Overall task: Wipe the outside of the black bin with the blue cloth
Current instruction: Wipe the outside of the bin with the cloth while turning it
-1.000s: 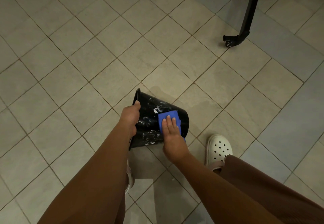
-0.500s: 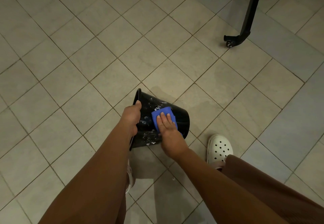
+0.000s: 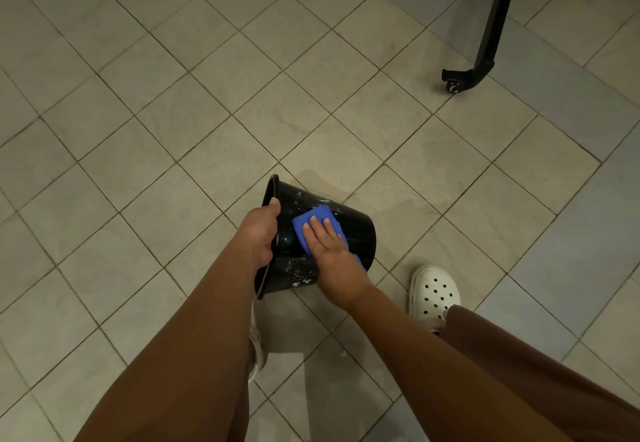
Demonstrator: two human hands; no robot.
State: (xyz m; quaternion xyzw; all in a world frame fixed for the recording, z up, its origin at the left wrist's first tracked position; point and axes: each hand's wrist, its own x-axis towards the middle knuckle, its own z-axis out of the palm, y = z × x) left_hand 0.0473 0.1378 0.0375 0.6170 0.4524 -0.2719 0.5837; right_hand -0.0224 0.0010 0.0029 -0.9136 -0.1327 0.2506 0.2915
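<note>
Head view shows the black bin [image 3: 356,234] tipped on its side low over the tiled floor [image 3: 173,130], its mouth towards the person's left, near the white shoe [image 3: 434,292]. The left hand [image 3: 259,230] is curled round the rim [image 3: 273,182] and grips it, while the right hand [image 3: 329,251] lies flat, its fingers [image 3: 317,225] straight and close together, pressing the blue cloth [image 3: 313,215] on the upper wall. I judge the wiping to be partly done: many pale specks [image 3: 301,280] sit on the wall below the cloth, and the hidden far side and base probably remain.
</note>
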